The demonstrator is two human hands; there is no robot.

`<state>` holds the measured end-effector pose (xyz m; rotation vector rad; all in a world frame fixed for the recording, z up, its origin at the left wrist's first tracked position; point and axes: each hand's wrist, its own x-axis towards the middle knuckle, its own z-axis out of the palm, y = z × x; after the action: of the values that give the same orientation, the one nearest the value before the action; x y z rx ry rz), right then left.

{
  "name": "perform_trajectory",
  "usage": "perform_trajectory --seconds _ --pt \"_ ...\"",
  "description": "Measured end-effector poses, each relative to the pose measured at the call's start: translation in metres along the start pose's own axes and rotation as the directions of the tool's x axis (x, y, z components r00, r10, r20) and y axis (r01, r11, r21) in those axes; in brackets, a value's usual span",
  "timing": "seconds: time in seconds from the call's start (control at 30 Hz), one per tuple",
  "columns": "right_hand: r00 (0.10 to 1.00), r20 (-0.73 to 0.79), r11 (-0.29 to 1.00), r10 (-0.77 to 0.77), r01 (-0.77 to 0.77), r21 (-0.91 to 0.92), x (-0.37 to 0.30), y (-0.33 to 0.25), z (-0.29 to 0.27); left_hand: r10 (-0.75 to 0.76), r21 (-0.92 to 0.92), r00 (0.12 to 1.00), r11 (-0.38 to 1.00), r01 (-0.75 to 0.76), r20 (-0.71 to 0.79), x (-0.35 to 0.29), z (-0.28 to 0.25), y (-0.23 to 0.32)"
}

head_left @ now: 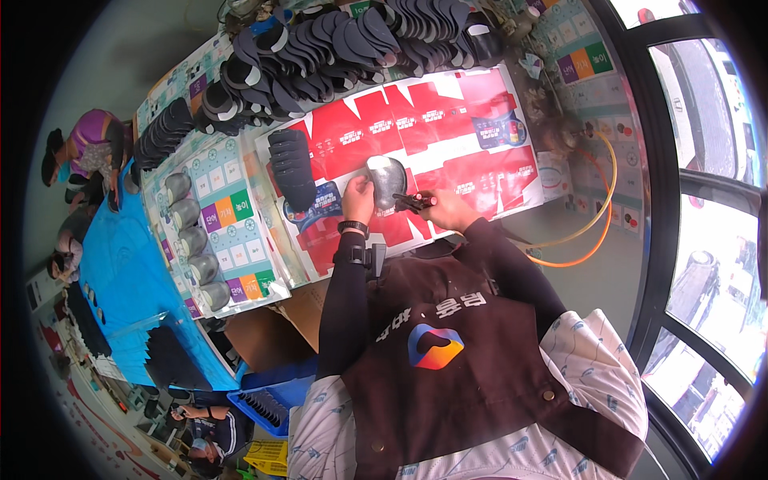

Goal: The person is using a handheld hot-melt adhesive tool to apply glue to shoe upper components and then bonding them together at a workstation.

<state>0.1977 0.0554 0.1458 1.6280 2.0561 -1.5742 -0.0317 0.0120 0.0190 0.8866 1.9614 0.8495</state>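
Observation:
My left hand (358, 202) pinches the left edge of a glossy grey, rounded shell-like piece (387, 178), which has a pale rim at its top. My right hand (440, 211) is closed around a small dark hand tool (414, 202) with a reddish part. The tool's front end is close to the lower right edge of the grey piece; whether they touch I cannot tell. A yellow hose (552, 246) runs toward my right hand. Left of my hands, a short overlapping stack of dark flat pieces (293, 172) lies on the red and white printed sheet (352, 164).
Many dark curved pieces (360, 40) are piled along the table's far side. Several glossy grey pieces (192, 240) line the left end. An orange hose (596, 240) loops at right beside the window frame (668, 176). People work around a blue table (132, 264) at left.

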Motion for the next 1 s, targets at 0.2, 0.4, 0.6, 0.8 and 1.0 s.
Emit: perform_trajectory --seconds 0.2,0.4,0.6,0.8,1.0 --pt "0.975 -0.202 0.995 -0.096 0.086 -0.055 0.006 0.009 -0.016 -0.026 -0.054 1.0 0.998 0.027 0.014 0.002 0.005 -0.006" --pt "0.944 -0.316 0.995 -0.09 0.074 -0.06 0.001 -0.009 -0.037 0.006 -0.051 1.0 0.999 -0.005 0.014 -0.007 0.007 0.017" --pt "0.982 -0.185 0.992 -0.05 0.026 -0.127 -0.008 -0.014 -0.024 0.02 -0.035 1.0 0.999 -0.021 -0.024 -0.005 0.003 0.014" --pt "0.999 0.025 0.958 0.022 -0.029 0.285 0.002 -0.023 -0.024 0.025 0.076 0.999 0.997 -0.022 -0.036 0.007 -0.008 0.002" --pt "0.968 -0.235 0.99 -0.084 0.108 0.091 0.027 -0.035 -0.015 0.0 0.1 1.0 0.995 -0.001 0.008 0.01 -0.012 -0.007"
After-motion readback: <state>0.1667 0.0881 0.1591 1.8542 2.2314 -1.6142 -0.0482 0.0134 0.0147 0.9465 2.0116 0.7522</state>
